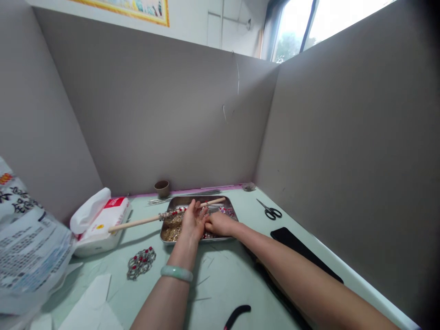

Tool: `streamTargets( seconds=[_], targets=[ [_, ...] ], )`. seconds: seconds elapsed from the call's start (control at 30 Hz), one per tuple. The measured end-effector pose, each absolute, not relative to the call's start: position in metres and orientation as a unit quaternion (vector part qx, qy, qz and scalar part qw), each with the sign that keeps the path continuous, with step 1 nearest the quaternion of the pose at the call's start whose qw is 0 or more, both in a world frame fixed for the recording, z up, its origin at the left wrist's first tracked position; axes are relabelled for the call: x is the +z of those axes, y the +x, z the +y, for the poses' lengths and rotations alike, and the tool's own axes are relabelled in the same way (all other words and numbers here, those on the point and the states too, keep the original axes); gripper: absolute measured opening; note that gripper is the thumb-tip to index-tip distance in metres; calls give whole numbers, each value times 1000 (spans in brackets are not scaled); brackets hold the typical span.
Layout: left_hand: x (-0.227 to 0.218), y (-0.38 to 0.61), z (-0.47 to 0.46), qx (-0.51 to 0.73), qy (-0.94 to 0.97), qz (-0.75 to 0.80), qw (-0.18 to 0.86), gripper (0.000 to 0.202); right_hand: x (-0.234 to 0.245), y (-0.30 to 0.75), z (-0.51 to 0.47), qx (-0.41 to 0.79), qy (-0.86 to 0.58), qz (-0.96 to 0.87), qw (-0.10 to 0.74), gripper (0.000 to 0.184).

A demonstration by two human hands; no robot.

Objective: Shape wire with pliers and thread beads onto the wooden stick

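My left hand [193, 223], with a pale green bangle [177, 273] on its wrist, is over a metal tray [197, 242]. Its palm faces up and its fingers are stretched out, loosely curved, in front of a wooden stick [137, 222]. Red and clear beads [175, 212] sit along the stick's middle. My right hand [219, 223] is beside the left palm, its fingers closed together; whatever they hold is hidden. Gold beads [172, 227] fill the tray's left part, and red and clear beads [227, 211] show at its right.
Left of the tray are a tissue pack [103, 224], a beaded bundle [140, 262] and a large plastic bag [27, 256]. A brown cup [162, 188] and thin wires [206, 193] lie behind. Scissors [271, 212], a black flat case [302, 252] and a black curved handle [239, 314] lie right and front.
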State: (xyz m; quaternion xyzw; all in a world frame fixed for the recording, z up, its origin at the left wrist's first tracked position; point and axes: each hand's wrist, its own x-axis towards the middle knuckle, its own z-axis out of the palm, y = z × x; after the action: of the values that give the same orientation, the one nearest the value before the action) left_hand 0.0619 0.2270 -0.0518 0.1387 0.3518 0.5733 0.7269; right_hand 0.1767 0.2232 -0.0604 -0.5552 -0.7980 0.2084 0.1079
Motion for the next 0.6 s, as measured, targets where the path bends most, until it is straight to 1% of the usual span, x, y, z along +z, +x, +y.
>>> streamTargets(
  seconds=[0.07,0.13,0.27,0.43,0.53,0.6],
  targets=[
    [-51,62,228,579,138,340,728,17,-60,180,231,215,-581,-770,150,15],
    [-50,62,228,572,140,333,736,18,-55,189,236,234,-608,-731,202,18],
    [-50,61,228,543,144,336,756,17,-41,204,237,313,-641,-617,331,23],
    [-52,65,226,525,132,339,770,16,-37,178,235,397,-618,-468,491,21],
    [-51,73,225,531,119,331,771,18,-44,150,235,404,-591,-404,570,18],
    [-51,79,227,543,103,335,763,22,-49,135,233,396,-574,-382,607,18]
  ],
)
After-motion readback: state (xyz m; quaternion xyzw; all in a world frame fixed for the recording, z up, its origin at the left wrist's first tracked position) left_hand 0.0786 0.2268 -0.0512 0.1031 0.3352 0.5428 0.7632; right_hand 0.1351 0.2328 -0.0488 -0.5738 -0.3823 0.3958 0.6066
